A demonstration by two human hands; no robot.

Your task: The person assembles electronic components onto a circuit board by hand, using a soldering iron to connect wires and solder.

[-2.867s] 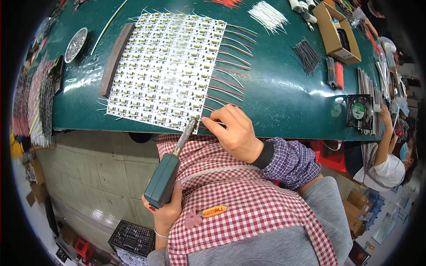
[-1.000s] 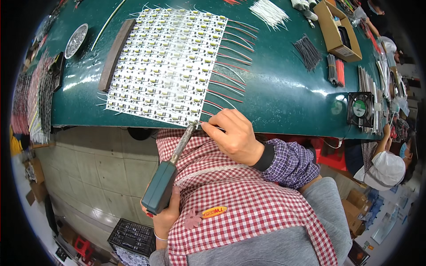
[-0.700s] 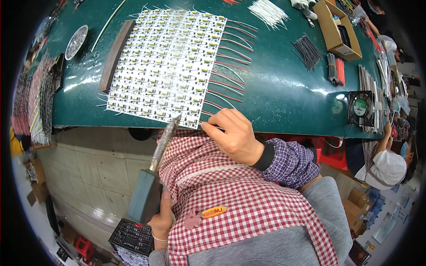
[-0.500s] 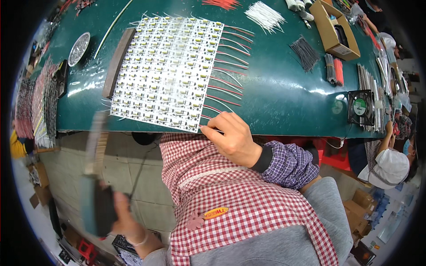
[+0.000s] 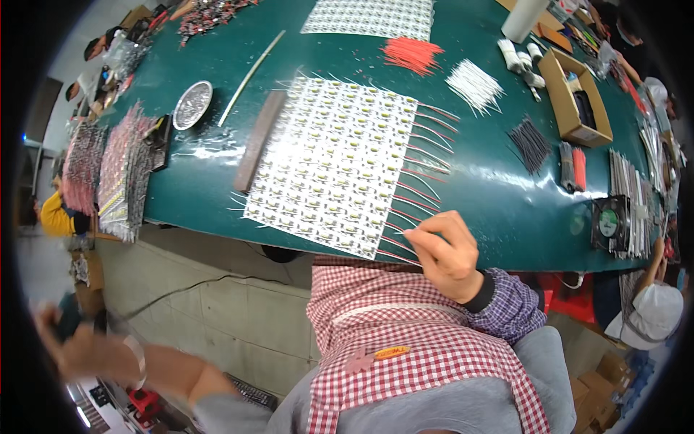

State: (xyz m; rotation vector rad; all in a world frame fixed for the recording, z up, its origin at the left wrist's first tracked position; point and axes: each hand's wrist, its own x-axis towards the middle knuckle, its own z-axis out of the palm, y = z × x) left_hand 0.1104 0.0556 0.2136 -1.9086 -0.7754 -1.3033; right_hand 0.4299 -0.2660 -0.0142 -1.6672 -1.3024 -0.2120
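Note:
A white circuit board panel (image 5: 336, 166) covered in rows of small components lies on the green table, with red and white wires (image 5: 423, 184) sticking out along its right edge. At the near right corner of the panel my right hand (image 5: 450, 257) is closed, thumb and forefinger pinched on one of these wires. Far out at the lower left, off the table, my left hand (image 5: 76, 351) is closed around a dark teal handled tool (image 5: 69, 316). Motion blurs the tool and hides its kind. A dark bar (image 5: 260, 141) lies along the panel's left edge.
A metal bowl (image 5: 193, 105) and a pale stick (image 5: 251, 78) lie left of the panel. Red wires (image 5: 412, 56), white wires (image 5: 474, 85) and dark wires (image 5: 533, 145) lie in bunches. A cardboard box (image 5: 575, 101) and small fan (image 5: 609, 226) stand right; co-workers sit around.
My left hand has swung outward to the left with the tool, away from the panel. My right hand has moved off the panel's corner to the wires beside it. The view has shifted.

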